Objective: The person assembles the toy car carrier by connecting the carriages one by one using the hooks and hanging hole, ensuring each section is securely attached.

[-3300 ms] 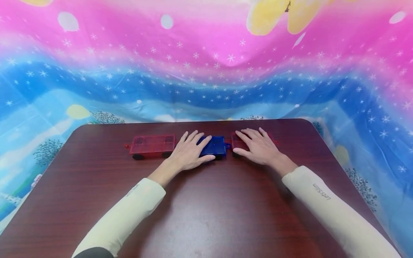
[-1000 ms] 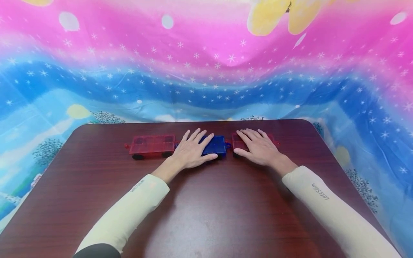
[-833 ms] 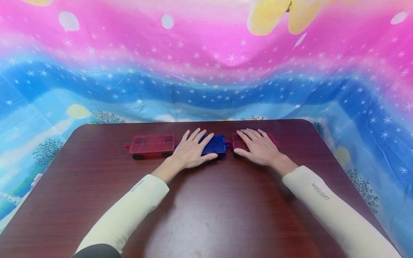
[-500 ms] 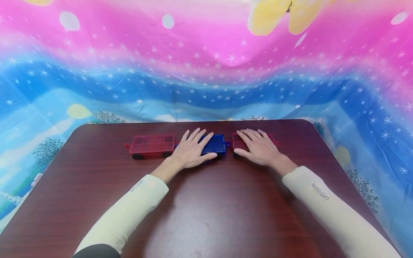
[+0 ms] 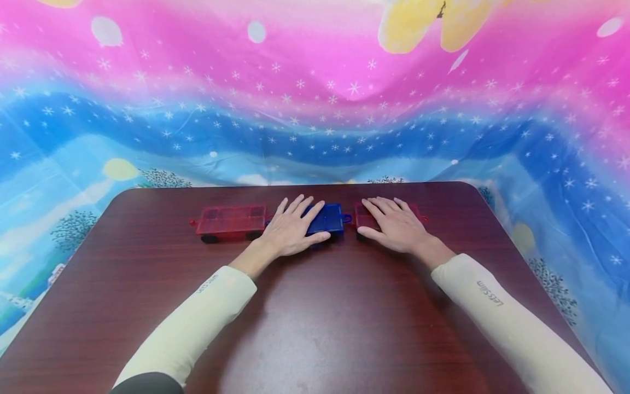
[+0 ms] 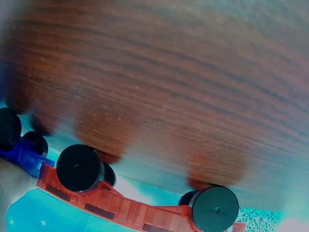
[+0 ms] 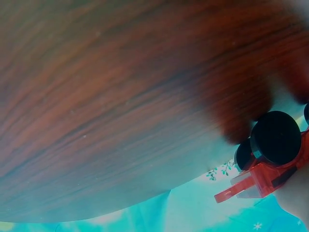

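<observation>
Blue car (image 5: 328, 219) under left hand (image 5: 290, 230) | wrist view: black wheels (image 6: 78, 167)

Beneath the hands, a dark reddish wood-grain desk (image 5: 315, 328) with rounded far corners. Beyond the hands and draped around the desk, a bright cloth (image 5: 315, 98) banded pink above and blue below, scattered with white stars, pale dots and yellow patches.
</observation>
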`<state>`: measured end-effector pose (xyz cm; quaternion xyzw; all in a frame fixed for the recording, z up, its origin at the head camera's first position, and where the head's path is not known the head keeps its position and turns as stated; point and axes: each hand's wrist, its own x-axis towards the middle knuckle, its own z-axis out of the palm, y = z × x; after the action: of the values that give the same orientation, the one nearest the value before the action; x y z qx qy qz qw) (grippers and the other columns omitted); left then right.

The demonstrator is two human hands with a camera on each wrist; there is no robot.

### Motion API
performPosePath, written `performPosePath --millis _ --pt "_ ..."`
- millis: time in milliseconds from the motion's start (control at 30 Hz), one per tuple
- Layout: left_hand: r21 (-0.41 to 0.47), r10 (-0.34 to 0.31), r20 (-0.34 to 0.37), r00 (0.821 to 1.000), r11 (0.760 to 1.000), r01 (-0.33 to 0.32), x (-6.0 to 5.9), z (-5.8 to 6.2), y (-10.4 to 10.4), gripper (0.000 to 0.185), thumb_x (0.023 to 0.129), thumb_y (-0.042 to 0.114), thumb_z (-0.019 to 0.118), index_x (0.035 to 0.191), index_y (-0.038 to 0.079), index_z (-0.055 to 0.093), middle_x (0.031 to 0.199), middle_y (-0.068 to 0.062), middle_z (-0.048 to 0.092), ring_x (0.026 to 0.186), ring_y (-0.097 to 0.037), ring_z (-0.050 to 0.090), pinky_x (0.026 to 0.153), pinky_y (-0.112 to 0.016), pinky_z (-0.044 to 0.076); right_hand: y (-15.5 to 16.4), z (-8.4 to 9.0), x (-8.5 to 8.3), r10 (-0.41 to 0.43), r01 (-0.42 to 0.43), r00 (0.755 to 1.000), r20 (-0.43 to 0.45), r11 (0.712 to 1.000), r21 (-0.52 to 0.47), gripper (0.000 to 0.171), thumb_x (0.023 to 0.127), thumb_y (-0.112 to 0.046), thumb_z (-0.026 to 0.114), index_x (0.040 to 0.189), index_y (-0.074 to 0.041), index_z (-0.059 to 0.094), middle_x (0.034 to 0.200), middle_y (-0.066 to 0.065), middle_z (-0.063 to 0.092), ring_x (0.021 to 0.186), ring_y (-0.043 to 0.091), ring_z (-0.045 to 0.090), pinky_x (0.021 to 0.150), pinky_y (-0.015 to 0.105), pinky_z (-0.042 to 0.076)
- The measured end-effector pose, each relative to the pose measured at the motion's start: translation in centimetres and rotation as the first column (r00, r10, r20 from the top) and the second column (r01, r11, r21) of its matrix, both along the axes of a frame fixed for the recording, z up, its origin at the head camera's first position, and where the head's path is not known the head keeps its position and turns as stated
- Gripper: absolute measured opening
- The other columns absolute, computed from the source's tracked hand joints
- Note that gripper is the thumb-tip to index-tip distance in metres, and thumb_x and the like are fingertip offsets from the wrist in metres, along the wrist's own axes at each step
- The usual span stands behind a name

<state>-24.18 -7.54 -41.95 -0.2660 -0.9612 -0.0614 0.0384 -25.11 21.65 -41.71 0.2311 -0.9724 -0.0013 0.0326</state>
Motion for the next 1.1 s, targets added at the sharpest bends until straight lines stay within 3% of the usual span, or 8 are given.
performPosePath --millis 267,933,1100 --pt "-0.016 0.017 0.013 1.0 1.0 -0.016 -0.05 0.18 -0.03 0.086 0.081 0.082 0.018 0.151 0.034 0.008 0.157 -0.003 0.018 0.146 -0.026 0.01 0.116 -0.055 0.008 -0.09 0.16 0.09 0.001 -0.001 1.0 0.012 1.0 -0.003 0.089 0.081 -0.081 0.018 0.15 -0.025 0.019 0.152 0.002 0.03 0.14 0.025 0.026 0.114 0.053 0.015" --pt "-0.005 0.013 0.011 1.0 1.0 -0.013 -0.02 0.16 0.04 0.088 0.08 0.083 0.018 0.151 0.032 0.012 0.156 -0.004 0.02 0.146 -0.027 0.012 0.116 -0.056 0.008 0.05 0.24 0.42 0.011 -0.01 1.0 0.025 1.0 -0.006 0.083 0.085 -0.076 0.027 0.15 -0.026 0.019 0.152 0.002 0.03 0.141 0.025 0.026 0.113 0.053 0.016" --pt "-0.002 0.014 0.011 1.0 1.0 -0.014 -0.02 0.14 0.04 0.088 0.08 0.083 0.019 0.151 0.031 0.013 0.156 -0.004 0.02 0.146 -0.027 0.012 0.116 -0.056 0.009 0.15 0.18 0.51 0.011 -0.011 0.999 0.03 1.0 -0.007 0.086 0.083 -0.079 0.024 0.15 -0.026 0.019 0.152 0.001 0.029 0.14 0.025 0.026 0.113 0.053 0.015"
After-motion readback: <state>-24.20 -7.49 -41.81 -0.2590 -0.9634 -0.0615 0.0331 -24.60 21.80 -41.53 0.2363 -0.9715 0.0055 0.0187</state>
